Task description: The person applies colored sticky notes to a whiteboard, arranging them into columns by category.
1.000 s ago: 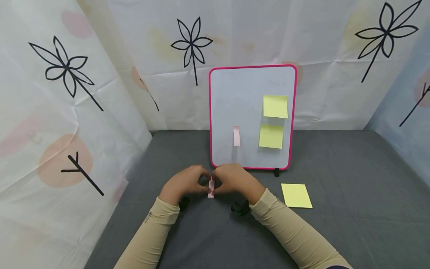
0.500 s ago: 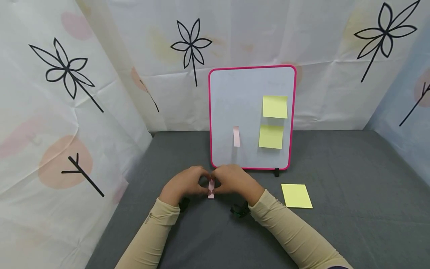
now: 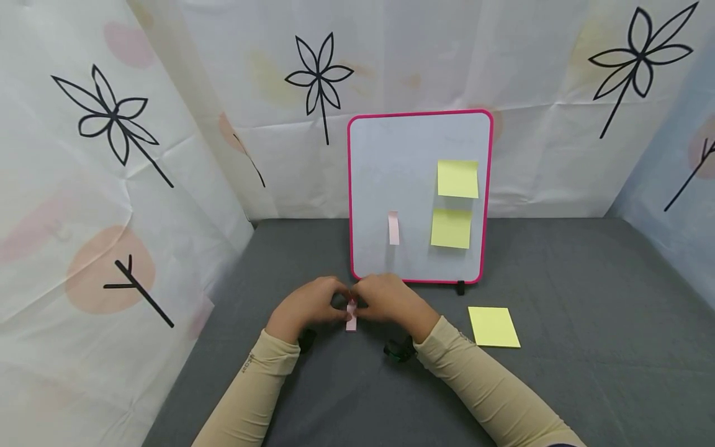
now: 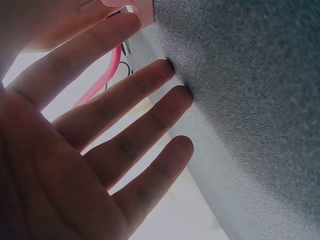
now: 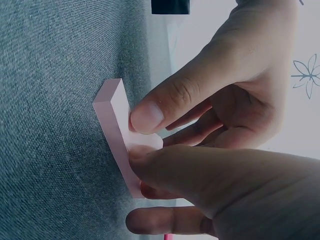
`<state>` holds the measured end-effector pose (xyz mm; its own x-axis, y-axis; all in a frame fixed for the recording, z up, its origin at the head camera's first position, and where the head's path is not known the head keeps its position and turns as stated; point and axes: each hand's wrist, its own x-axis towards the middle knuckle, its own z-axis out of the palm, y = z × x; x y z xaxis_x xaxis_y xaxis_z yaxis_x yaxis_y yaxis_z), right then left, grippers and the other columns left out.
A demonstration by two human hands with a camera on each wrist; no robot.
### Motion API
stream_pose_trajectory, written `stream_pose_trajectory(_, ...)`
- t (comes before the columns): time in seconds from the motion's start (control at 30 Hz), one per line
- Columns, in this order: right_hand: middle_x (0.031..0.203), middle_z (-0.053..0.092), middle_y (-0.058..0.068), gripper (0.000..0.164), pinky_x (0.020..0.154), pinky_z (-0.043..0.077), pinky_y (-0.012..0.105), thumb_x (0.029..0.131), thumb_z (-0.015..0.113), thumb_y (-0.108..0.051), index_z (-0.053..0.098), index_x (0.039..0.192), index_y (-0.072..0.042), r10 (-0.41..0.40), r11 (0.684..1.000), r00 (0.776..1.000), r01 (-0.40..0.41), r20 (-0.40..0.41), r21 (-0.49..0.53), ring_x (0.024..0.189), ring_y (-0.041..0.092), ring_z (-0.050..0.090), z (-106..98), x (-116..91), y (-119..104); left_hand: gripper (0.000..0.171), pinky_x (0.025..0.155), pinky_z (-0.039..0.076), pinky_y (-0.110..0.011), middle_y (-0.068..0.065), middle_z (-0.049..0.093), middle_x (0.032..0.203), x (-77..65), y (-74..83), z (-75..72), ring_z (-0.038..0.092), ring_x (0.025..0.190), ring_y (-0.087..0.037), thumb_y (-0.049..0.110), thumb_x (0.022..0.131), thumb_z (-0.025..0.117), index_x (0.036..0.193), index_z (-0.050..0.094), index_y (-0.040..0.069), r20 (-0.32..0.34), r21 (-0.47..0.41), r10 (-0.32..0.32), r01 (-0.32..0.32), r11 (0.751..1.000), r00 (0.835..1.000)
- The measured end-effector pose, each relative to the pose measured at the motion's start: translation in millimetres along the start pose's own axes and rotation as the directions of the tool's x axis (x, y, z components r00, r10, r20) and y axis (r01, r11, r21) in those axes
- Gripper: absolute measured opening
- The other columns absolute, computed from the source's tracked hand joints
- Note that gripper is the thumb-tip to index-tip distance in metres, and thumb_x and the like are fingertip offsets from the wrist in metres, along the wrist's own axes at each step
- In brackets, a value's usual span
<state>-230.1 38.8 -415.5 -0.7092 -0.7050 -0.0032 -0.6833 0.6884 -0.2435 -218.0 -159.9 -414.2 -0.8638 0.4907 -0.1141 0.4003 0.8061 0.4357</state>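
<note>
A narrow pink sticky note pad (image 3: pixel 351 324) lies on the grey cloth between both hands. From the left, my left hand (image 3: pixel 309 305) grips it with thumb and forefinger. Its other fingers (image 4: pixel 142 120) are spread, tips near or on the cloth. My right hand (image 3: pixel 394 304) pinches at the pad from the right, its thumb beside the left thumb. In the right wrist view, a top sheet (image 5: pixel 150 140) bows up from the pad (image 5: pixel 111 112) between the thumbs. The fingers hide part of the pad.
Behind the hands stands a pink-framed whiteboard (image 3: pixel 413 143) bearing two yellow sticky notes (image 3: pixel 450 228) and a pink strip note (image 3: pixel 393 228). A yellow sticky note pad (image 3: pixel 494 326) lies to the right on the grey cloth (image 3: pixel 586 298). Patterned white sheets (image 3: pixel 251 81) enclose the back and sides.
Both hands stay at the pink pad with barely any visible movement. The whole head view has shifted down slightly.
</note>
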Motion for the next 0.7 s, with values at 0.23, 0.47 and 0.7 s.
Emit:
stream_pose_trajectory(0.23,0.085,0.074,-0.007,0.008,0.064,0.054,0.032,0.095,0.08,-0.027,0.08,0.097,-0.02,-0.021,1.0,0.999,0.02,-0.04,-0.018,0.071,0.009,0.059,1.4,-0.4,0.5,0.033,0.099,0.056,-0.043,0.0,0.077,0.114,0.1,-0.3,0.9,0.069,0.112,-0.02,0.022,0.083,0.092,0.114,0.082,0.012,-0.002,0.001,0.008,-0.008,1.0,1.0)
stream_pose_trajectory(0.47,0.089,0.077,-0.004,0.009,0.067,0.057,0.032,0.097,0.077,-0.023,0.083,0.103,-0.018,-0.022,1.0,0.998,0.022,-0.055,-0.011,0.072,0.01,0.062,0.8,-0.9,-0.6,0.027,0.103,0.055,-0.044,-0.001,0.078,0.115,0.8,-0.7,1.4,0.07,0.115,-0.021,0.016,0.089,0.086,0.116,0.082,0.012,-0.012,0.007,0.022,-0.022,1.0,1.0)
stream_pose_trajectory(0.7,0.077,0.07,-0.006,0.008,0.06,0.05,0.029,0.098,0.076,-0.024,0.082,0.098,-0.018,-0.032,0.999,0.997,0.031,-0.065,-0.007,0.066,0.009,0.056,1.5,-0.5,1.0,0.014,0.098,0.057,-0.043,0.0,0.079,0.107,1.9,-2.1,2.0,0.071,0.108,-0.021,0.015,0.095,0.08,0.109,0.083,0.013,-0.02,0.009,0.04,-0.04,0.999,0.999)
